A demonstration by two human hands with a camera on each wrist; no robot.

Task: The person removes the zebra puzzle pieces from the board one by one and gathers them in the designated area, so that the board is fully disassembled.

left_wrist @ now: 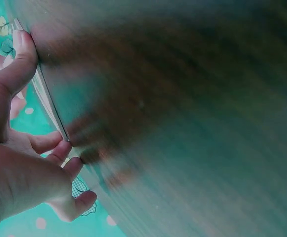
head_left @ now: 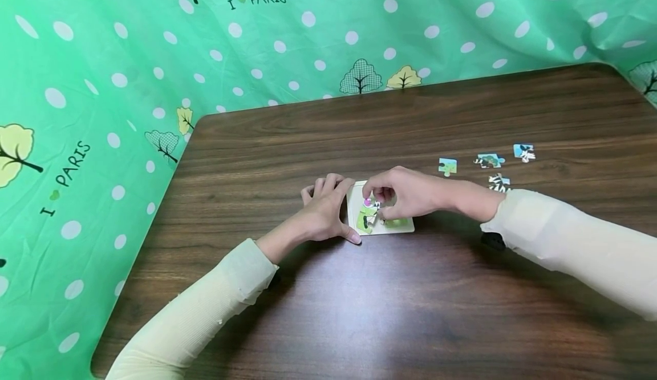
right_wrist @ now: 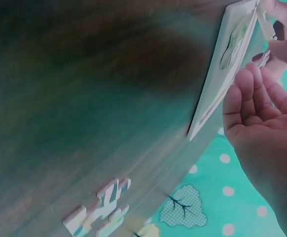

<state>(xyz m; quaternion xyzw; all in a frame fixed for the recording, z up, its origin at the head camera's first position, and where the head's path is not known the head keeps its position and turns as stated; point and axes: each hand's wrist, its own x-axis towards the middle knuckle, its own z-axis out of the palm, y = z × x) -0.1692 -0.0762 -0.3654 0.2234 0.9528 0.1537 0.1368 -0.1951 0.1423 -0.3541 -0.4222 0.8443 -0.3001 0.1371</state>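
Observation:
A small white puzzle tray [head_left: 405, 229] lies on the table, with green picture pieces [head_left: 365, 220] set in its near part. My left hand [head_left: 325, 211] holds the tray at its left side, thumb at the near corner and fingers at the far one; the left wrist view shows the thumb and fingertips against the tray's edge [left_wrist: 50, 106]. Over the tray, my right hand [head_left: 410, 191] pinches a jigsaw piece [right_wrist: 265, 58] between thumb and fingers. Part of the tray's picture is hidden beneath this hand.
Several loose jigsaw pieces lie right of the tray: a green-and-blue one [head_left: 447, 166], a blue-green one [head_left: 490, 160], one at far right [head_left: 524, 152], and a striped one [head_left: 499, 183] near the right sleeve. A green dotted curtain [head_left: 287, 43] hangs behind the dark wooden table [head_left: 256, 146].

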